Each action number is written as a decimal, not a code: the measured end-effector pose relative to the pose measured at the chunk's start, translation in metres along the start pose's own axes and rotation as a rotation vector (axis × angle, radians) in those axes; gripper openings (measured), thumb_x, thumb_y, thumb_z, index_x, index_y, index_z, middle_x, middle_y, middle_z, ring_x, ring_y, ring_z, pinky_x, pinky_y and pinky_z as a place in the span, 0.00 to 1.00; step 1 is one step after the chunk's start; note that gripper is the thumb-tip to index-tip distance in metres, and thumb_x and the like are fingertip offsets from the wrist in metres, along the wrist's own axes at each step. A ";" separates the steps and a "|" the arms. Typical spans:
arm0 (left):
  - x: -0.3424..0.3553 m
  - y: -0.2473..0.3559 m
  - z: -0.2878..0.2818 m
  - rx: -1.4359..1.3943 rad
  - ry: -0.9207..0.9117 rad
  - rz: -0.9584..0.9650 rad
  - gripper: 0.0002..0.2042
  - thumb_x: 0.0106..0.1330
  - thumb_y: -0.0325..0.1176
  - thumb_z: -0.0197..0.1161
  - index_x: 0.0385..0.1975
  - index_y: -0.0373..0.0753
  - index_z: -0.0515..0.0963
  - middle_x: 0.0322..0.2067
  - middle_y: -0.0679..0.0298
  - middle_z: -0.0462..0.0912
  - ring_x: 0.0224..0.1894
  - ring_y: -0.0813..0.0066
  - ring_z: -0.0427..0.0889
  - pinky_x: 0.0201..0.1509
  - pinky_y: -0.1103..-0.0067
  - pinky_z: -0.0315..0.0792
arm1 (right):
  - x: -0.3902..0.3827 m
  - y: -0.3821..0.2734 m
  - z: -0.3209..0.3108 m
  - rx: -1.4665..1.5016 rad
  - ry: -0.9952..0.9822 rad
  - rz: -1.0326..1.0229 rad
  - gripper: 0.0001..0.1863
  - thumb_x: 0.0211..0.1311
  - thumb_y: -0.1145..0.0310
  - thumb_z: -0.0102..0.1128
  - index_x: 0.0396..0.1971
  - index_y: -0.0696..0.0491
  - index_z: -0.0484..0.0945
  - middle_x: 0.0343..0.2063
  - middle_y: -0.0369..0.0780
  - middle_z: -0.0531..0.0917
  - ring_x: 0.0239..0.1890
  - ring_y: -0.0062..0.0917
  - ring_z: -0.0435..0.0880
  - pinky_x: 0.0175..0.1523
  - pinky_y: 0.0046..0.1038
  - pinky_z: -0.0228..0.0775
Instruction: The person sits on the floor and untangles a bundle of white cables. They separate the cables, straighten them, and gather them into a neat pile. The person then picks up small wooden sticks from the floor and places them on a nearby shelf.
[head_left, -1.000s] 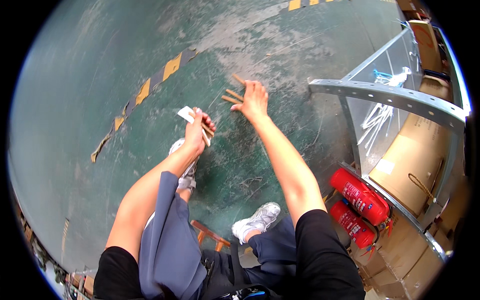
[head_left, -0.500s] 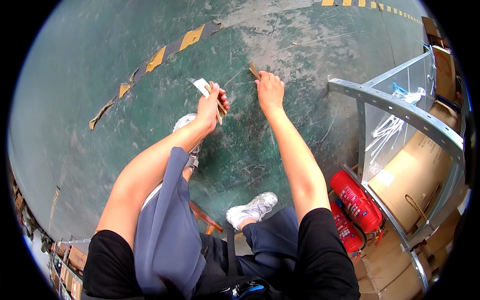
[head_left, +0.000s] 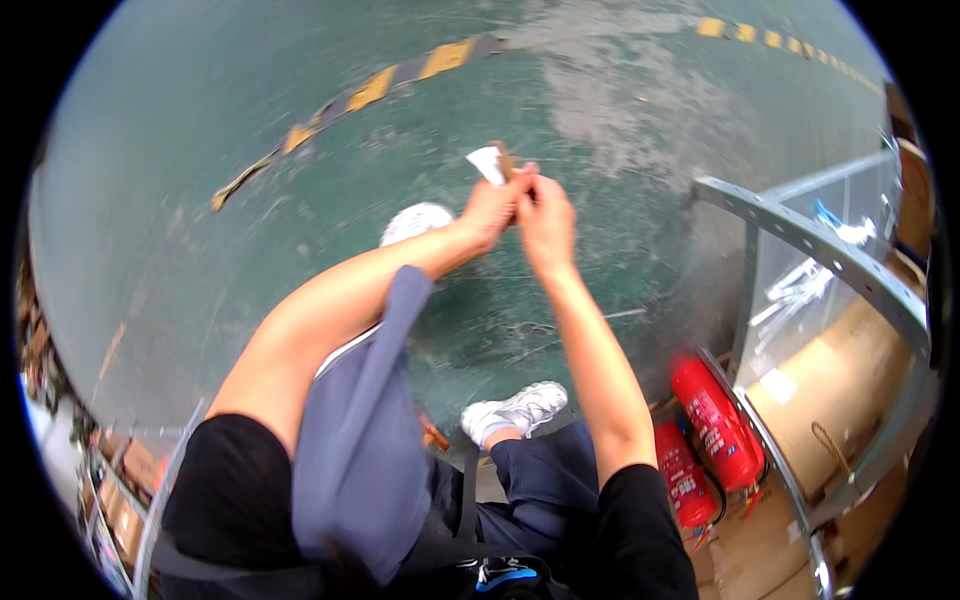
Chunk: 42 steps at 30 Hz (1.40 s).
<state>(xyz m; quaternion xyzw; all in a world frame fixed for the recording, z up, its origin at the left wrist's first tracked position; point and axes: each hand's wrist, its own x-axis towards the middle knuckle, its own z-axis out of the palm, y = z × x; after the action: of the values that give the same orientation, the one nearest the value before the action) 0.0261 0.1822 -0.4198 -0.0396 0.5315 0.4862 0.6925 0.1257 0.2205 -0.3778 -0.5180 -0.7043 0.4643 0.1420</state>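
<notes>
Both my hands meet in front of me above the green floor, fingertips touching. My left hand (head_left: 490, 210) is closed around a white flat piece (head_left: 486, 163), which sticks out past its fingers. A thin brown strip (head_left: 503, 158), stiff like cardboard or wood, stands up beside the white piece at the joined fingertips. My right hand (head_left: 545, 215) is closed, its fingers pinched at the brown strip against the left hand. Motion blur and the fingers hide most of what lies between the hands.
A metal rack (head_left: 820, 240) stands on the right with white plastic ties (head_left: 795, 290) and a large cardboard roll (head_left: 840, 390). Two red fire extinguishers (head_left: 715, 425) stand beside it. Worn black-and-yellow tape (head_left: 370, 90) crosses the floor ahead. My white shoes (head_left: 520, 410) are below.
My hands were apart, the left with the white piece and several brown strips, the right with one brown strip. Now they have come together. The view has shifted slightly.
</notes>
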 end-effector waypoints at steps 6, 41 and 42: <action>-0.029 0.057 -0.050 0.251 0.022 0.372 0.15 0.69 0.47 0.52 0.30 0.40 0.73 0.27 0.66 0.77 0.29 0.75 0.74 0.36 0.74 0.70 | -0.097 -0.015 -0.064 0.339 -0.227 0.189 0.23 0.62 0.71 0.59 0.58 0.55 0.70 0.54 0.44 0.75 0.55 0.25 0.75 0.58 0.26 0.67; -0.508 0.039 0.122 0.294 -0.971 0.086 0.16 0.76 0.44 0.40 0.31 0.42 0.68 0.14 0.76 0.51 0.12 0.86 0.48 0.12 0.84 0.48 | -0.568 -0.069 0.156 0.138 -0.191 0.647 0.20 0.64 0.56 0.49 0.35 0.59 0.81 0.37 0.49 0.83 0.39 0.40 0.84 0.42 0.36 0.77; -0.492 0.031 0.126 0.379 -0.970 0.078 0.16 0.76 0.44 0.40 0.31 0.41 0.68 0.14 0.76 0.52 0.12 0.86 0.49 0.12 0.84 0.49 | -0.572 -0.067 0.152 0.129 -0.198 0.663 0.20 0.64 0.56 0.49 0.34 0.59 0.82 0.37 0.49 0.83 0.39 0.40 0.84 0.42 0.36 0.77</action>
<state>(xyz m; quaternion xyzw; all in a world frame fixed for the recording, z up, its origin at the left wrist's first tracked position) 0.1107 -0.0401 0.0302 0.3361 0.2291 0.3696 0.8354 0.2241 -0.3511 -0.2436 -0.6608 -0.4776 0.5766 -0.0531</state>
